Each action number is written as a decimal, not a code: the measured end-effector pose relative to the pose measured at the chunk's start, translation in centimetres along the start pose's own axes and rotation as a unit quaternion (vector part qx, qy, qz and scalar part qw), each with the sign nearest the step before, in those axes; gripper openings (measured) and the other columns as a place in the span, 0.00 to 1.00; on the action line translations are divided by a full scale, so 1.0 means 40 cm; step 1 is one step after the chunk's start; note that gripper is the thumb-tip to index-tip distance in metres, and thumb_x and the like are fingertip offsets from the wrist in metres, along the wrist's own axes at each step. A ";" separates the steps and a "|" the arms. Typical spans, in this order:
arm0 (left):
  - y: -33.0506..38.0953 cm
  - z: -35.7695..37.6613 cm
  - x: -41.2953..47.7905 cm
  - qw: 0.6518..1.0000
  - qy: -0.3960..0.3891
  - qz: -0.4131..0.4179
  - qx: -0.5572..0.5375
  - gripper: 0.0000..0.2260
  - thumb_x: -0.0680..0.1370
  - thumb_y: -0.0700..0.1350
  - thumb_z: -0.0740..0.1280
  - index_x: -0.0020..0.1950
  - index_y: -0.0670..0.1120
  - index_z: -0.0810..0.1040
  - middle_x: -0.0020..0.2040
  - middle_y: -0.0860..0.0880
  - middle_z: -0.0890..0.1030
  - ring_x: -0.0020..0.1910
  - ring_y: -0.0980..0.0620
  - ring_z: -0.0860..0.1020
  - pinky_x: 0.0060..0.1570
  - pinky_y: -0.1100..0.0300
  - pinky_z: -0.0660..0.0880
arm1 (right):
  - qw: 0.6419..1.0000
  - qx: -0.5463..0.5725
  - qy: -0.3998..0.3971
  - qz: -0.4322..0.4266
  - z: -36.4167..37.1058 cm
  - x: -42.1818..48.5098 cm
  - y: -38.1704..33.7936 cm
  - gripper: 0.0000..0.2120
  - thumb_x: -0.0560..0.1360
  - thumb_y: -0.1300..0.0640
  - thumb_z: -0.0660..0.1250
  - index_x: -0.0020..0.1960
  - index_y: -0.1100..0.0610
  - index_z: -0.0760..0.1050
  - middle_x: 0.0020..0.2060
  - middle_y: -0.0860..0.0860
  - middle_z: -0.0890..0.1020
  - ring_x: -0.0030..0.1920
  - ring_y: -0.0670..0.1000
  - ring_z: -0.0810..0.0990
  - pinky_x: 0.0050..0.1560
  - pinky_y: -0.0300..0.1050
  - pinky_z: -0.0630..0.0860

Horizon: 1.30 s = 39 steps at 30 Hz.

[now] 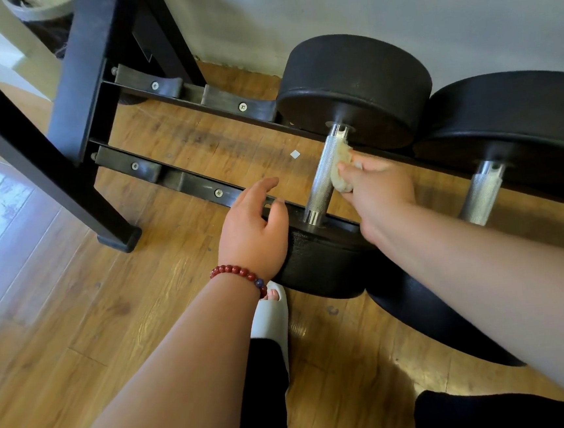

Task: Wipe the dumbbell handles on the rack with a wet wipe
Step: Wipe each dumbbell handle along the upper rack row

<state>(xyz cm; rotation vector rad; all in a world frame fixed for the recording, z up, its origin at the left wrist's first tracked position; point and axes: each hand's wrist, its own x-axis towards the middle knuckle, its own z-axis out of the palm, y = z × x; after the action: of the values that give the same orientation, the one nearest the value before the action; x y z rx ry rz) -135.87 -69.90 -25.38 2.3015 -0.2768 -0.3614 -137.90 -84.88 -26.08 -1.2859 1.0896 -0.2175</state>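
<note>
A black dumbbell lies across the low rack [182,181], its knurled silver handle [322,179] running between two round heads. My right hand [379,188] holds a crumpled, dirty-looking wet wipe [339,167] and presses it against the right side of that handle. My left hand [254,230] rests with relaxed fingers on the near head [319,265], close to the front rail. A second dumbbell sits to the right; its silver handle [483,192] is bare.
The rack's black frame leg [103,209] stands at the left on a wooden floor [78,317]. A grey wall runs behind the weights. My foot in a white slipper [271,317] is just under the near head. A small white scrap [295,154] lies on the floor.
</note>
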 end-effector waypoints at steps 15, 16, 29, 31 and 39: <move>-0.004 0.001 0.003 1.000 0.004 -0.001 0.002 0.17 0.82 0.46 0.57 0.71 0.51 0.71 0.69 0.53 0.73 0.67 0.56 0.69 0.58 0.65 0.62 | 0.999 -0.010 0.037 -0.036 0.024 0.006 0.009 0.14 0.76 0.54 0.70 0.61 0.53 0.80 0.49 0.46 0.84 0.52 0.48 0.82 0.57 0.44 0.77; -0.004 0.000 0.003 1.000 0.004 0.001 0.003 0.17 0.82 0.46 0.57 0.71 0.51 0.71 0.69 0.53 0.73 0.67 0.57 0.69 0.59 0.64 0.62 | 0.998 -0.023 0.037 -0.035 0.020 0.003 0.014 0.14 0.76 0.53 0.70 0.62 0.52 0.80 0.49 0.46 0.84 0.51 0.48 0.82 0.57 0.44 0.78; -0.001 -0.001 0.002 1.000 0.004 -0.001 0.003 0.17 0.82 0.46 0.57 0.71 0.51 0.71 0.68 0.53 0.73 0.67 0.56 0.69 0.60 0.64 0.63 | 0.998 0.028 0.045 0.027 0.022 -0.001 0.001 0.09 0.74 0.55 0.73 0.54 0.51 0.82 0.45 0.47 0.84 0.46 0.47 0.83 0.45 0.40 0.79; 0.000 0.000 0.001 1.000 0.004 -0.002 0.002 0.17 0.82 0.46 0.57 0.71 0.51 0.71 0.69 0.53 0.73 0.67 0.56 0.70 0.60 0.64 0.63 | 0.997 0.053 0.048 0.043 0.022 0.013 -0.024 0.03 0.73 0.57 0.73 0.47 0.50 0.82 0.43 0.48 0.84 0.46 0.48 0.83 0.49 0.43 0.81; -0.002 -0.001 0.003 1.000 0.000 0.000 0.007 0.17 0.82 0.46 0.57 0.71 0.51 0.71 0.69 0.52 0.73 0.68 0.55 0.69 0.60 0.64 0.62 | 0.995 0.043 -0.017 0.089 -0.006 -0.012 0.000 0.05 0.73 0.58 0.74 0.47 0.51 0.82 0.44 0.50 0.84 0.50 0.51 0.83 0.55 0.47 0.79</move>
<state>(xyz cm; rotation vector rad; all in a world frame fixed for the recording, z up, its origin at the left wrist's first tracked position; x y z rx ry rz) -135.76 -69.85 -25.45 2.3159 -0.2808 -0.3597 -138.34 -84.72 -25.81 -1.1050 1.1468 -0.1081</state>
